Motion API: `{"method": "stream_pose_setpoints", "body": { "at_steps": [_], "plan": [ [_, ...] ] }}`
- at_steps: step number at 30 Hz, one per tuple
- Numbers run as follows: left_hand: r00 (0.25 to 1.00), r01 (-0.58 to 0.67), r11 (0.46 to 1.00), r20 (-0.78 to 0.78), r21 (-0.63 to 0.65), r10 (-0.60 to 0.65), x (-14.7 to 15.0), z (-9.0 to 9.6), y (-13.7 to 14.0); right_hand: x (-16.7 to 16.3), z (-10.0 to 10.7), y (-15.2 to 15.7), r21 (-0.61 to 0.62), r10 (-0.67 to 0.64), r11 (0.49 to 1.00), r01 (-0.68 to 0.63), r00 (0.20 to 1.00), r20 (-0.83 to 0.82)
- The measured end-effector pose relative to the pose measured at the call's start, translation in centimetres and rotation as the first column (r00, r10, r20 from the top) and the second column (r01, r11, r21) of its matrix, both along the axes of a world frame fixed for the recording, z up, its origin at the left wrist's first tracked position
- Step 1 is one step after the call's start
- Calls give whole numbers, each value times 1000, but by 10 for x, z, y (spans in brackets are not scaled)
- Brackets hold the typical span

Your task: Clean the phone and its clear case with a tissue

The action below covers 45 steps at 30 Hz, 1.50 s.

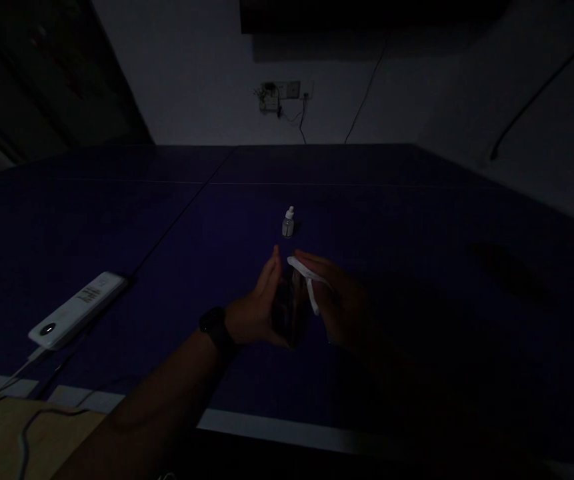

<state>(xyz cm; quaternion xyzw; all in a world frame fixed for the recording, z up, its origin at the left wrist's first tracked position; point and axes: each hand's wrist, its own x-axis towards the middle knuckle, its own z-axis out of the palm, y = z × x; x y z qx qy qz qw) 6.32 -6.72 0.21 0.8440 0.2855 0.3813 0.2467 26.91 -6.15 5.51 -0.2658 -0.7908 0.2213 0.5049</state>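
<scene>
In the middle of the head view, my left hand (259, 307), with a dark watch (214, 325) on its wrist, is closed around a dark, glossy, box-like object (284, 313) held upright above the table. Dim light hides what kind of object it is. My right hand (341, 300) grips a folded white cloth or tissue (307, 271) at the object's right side; whether the two touch is hard to tell. Just beyond my fingertips stands a small clear dropper bottle (287, 225) with a white top.
Under everything spreads a dark blue table (207, 233) with white edge lines. At left lies a white power bank (79, 310) with a cable (29, 360) plugged in. A dark patch (509, 270) shows at right. Wall sockets (287, 90) and hanging wires are at the back.
</scene>
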Motion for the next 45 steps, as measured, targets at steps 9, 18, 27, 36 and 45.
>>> {"method": "stream_pose_setpoints", "body": {
  "at_steps": [9, 18, 27, 36, 45],
  "plan": [
    [997, 70, 997, -7, -22, -70, 13, 13, -16, 1, 9, 1, -221, 73, 975, -38, 985, 156],
    [978, 209, 977, 10, -43, -208, 16, 1, -22, 20, -9, 6, -298, 130, 952, -68, 972, 194],
    [965, 261, 965, 2, -36, -261, 20, 3, -22, 31, -28, 17, 101, 99, 986, -135, 947, 307],
    [981, 186, 980, -50, -65, -190, 15, -7, -24, 40, -27, 5, 127, 253, 920, -370, 811, 528],
    [980, 186, 977, -56, -102, -192, 15, -2, -25, 36, -27, 10, 56, 181, 972, -227, 884, 431]
  ]
}}
